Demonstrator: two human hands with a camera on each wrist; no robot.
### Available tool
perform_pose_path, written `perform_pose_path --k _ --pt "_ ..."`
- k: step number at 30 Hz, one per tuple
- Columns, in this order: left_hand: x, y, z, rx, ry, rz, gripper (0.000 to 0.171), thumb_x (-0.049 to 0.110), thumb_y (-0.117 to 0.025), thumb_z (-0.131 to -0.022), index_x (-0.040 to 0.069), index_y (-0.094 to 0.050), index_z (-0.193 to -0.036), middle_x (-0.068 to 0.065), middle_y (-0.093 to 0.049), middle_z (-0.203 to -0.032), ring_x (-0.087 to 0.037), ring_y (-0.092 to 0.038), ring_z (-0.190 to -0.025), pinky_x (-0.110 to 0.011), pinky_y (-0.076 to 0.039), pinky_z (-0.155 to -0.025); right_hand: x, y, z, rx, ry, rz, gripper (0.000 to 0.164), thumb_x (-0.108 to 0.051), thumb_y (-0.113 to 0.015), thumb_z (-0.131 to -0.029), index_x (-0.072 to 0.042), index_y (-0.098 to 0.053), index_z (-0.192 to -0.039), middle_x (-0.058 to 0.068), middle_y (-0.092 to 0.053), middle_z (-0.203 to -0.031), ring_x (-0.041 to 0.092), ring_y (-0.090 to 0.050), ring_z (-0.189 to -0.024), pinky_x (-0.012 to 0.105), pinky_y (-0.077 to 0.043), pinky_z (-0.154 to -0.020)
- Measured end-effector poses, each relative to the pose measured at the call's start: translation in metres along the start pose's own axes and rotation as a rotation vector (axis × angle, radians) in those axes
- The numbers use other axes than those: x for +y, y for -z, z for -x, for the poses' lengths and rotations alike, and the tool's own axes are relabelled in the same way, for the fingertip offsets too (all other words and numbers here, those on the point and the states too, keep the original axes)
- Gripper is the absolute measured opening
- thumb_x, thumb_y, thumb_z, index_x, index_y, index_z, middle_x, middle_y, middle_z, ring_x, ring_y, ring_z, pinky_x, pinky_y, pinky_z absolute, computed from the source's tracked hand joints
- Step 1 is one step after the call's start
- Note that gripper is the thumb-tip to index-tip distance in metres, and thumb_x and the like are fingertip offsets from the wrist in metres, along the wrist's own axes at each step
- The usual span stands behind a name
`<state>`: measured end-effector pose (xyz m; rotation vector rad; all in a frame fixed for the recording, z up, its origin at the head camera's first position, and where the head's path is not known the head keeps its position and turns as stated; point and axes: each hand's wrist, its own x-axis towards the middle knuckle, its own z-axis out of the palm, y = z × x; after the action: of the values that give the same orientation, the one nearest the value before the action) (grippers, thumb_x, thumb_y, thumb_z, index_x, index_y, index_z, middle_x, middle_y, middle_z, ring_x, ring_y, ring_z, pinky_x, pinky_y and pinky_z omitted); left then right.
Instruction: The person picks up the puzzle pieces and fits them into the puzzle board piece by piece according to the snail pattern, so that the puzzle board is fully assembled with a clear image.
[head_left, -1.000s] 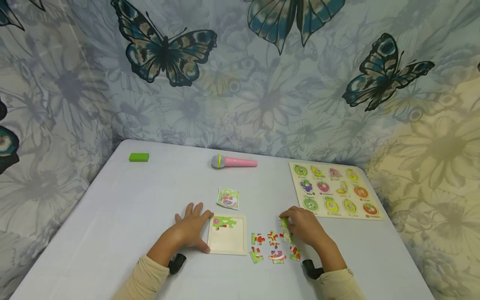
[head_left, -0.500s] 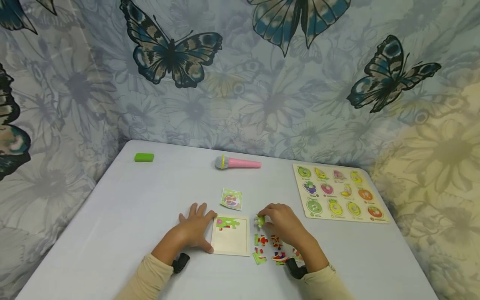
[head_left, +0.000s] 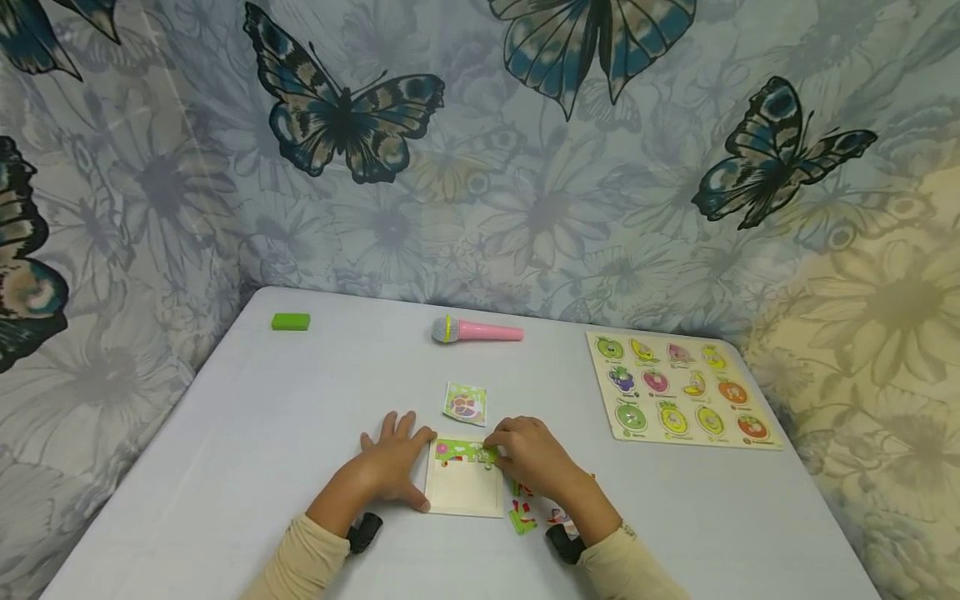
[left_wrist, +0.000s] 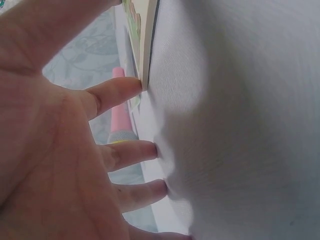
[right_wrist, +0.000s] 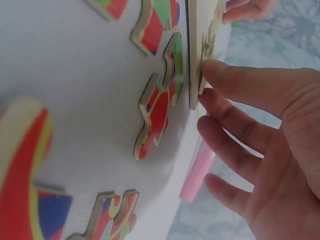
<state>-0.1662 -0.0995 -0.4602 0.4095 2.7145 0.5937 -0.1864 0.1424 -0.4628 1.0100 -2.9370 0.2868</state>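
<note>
My left hand (head_left: 386,468) spreads its straight fingers at the left side of a square wooden puzzle tray (head_left: 465,497). In the left wrist view, the index fingertip touches the corner of the tray (left_wrist: 145,65). Green jigsaw pieces (head_left: 450,451) fill part of the tray's top row. At the top right corner, my right hand (head_left: 536,457) pinches another green puzzle piece (head_left: 486,455) between thumb and fingers, low over the tray. In the right wrist view, the thumb lies against that puzzle piece (right_wrist: 202,84); the fingers cover much of it.
Loose puzzle pieces (head_left: 522,518) lie right of the tray, some hidden under my right forearm. A small picture card (head_left: 466,404) sits behind the tray, with a pink toy microphone (head_left: 487,332) farther back. A fruit board (head_left: 686,390) lies at the right, a green block (head_left: 290,322) at the far left.
My right hand has carried the green puzzle piece leftward from the loose pieces to the tray's top right corner. The left hand stays at the tray's left edge.
</note>
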Motion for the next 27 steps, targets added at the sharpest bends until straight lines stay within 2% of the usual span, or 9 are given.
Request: perform_pose_path --k 17,27 --pt "0.0000 0.0001 0.0015 -0.002 -0.008 0.001 0.094 0.035 -0.094 -0.056 0.013 -0.049 -0.135 -0.024 -0.026 -0.153 -0.051 -0.014 -0.142 -0.082 -0.019 -0.095 -0.0056 -0.0018 -0.0012 0.010 -0.002 0.020 0.021 -0.013 -0.079 -0.080 -0.015 -0.076 -0.101 -0.002 -0.068 -0.099 0.018 -0.062 -0.099 0.045 -0.045 -0.100" --pt "-0.0012 -0.0001 -0.0011 -0.010 -0.003 -0.010 0.094 0.036 -0.094 -0.057 0.014 -0.049 -0.136 -0.023 -0.025 -0.153 -0.051 -0.013 -0.142 -0.082 -0.019 -0.095 -0.0091 -0.0051 -0.0018 0.031 0.005 0.132 0.020 -0.014 -0.077 -0.081 -0.019 -0.077 -0.100 -0.003 -0.068 -0.096 0.019 -0.062 -0.097 0.044 -0.047 -0.095"
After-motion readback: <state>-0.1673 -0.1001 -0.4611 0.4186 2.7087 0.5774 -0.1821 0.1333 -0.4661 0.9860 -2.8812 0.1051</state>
